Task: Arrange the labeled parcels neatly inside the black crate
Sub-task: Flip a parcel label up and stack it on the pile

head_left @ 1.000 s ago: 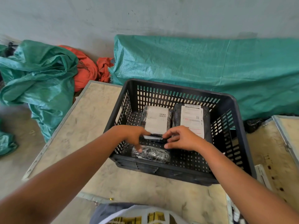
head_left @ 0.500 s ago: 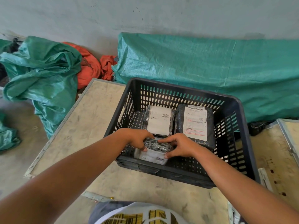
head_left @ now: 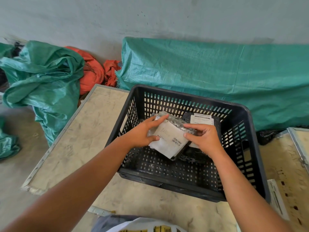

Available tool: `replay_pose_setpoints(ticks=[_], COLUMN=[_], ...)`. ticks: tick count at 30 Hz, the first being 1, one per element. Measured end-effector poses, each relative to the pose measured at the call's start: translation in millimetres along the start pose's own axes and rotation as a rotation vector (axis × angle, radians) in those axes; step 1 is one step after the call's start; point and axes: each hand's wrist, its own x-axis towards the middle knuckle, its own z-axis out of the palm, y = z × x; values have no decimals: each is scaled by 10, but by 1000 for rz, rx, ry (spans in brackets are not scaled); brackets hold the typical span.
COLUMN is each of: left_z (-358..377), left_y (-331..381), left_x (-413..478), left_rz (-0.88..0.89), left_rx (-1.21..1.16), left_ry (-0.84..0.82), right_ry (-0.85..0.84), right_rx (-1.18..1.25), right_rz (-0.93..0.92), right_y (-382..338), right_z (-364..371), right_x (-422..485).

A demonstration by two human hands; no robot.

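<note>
A black slotted crate (head_left: 250,148) stands on a worn tabletop. Over its middle I hold a bubble-wrapped parcel (head_left: 170,139) with a white label, tilted and lifted above the crate floor. My left hand (head_left: 142,133) grips its left edge and my right hand (head_left: 204,136) grips its right edge. Behind my right hand a black parcel with a white label (head_left: 201,118) lies at the crate's back right. Another dark parcel (head_left: 190,155) shows partly under the held one. What lies at the back left is hidden by the held parcel.
The table (head_left: 80,139) extends left of the crate, edged in metal. A second table (head_left: 291,164) adjoins at the right, with a flat white packet (head_left: 276,198) beside the crate. Green tarpaulin (head_left: 209,67) and sacks (head_left: 45,81) and orange cloth (head_left: 93,72) line the wall behind.
Both hands have raised the bubble-wrapped parcel from the crate's front floor and turned it label-up, moving it toward the crate's middle. It now covers the back-left parcel.
</note>
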Motion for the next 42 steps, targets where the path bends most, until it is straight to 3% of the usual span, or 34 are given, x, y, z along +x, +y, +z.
replay_pose_setpoints(ticks=[8,15,19,30,42], left_z=[85,114,117,164,234], left_y=[-43,-103,-162,-360,-478], left_x=[72,170,239,358,349], left_rz=[-21,-177,-200,-265,-180], left_rx=[178,185,165,155,183], left_ry=[-41,-4,-47,-56,-3], right_ry=[50,184,80,-335,-228], right_rx=[-55,-95,-308,-846,-981], right_rz=[-17,-25,65,86,1], right_y=[-35,2,155,464,522], right_z=[28,332,402,356,410], right_x=[255,494,486,496,431])
